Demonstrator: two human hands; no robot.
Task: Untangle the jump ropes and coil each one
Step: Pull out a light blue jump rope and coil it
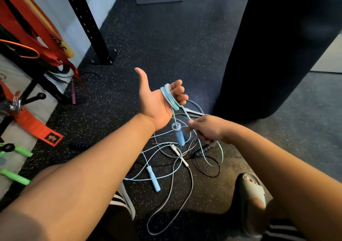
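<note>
Centre frame, your left hand (157,100) is raised palm-up, thumb out, fingers curled around several loops of thin pale-blue jump rope (169,96) wound across the palm. One pale-blue foam handle (179,135) dangles below your wrist. Just right of it, your right hand (207,129) is clenched on a trailing strand of that cord, though blur hides the exact grip. Beneath both, on the black speckled rubber floor (166,46), lie a second blue handle (153,178), a grey rope (182,200) and what appears to be a black rope (208,165), tangled together.
</note>
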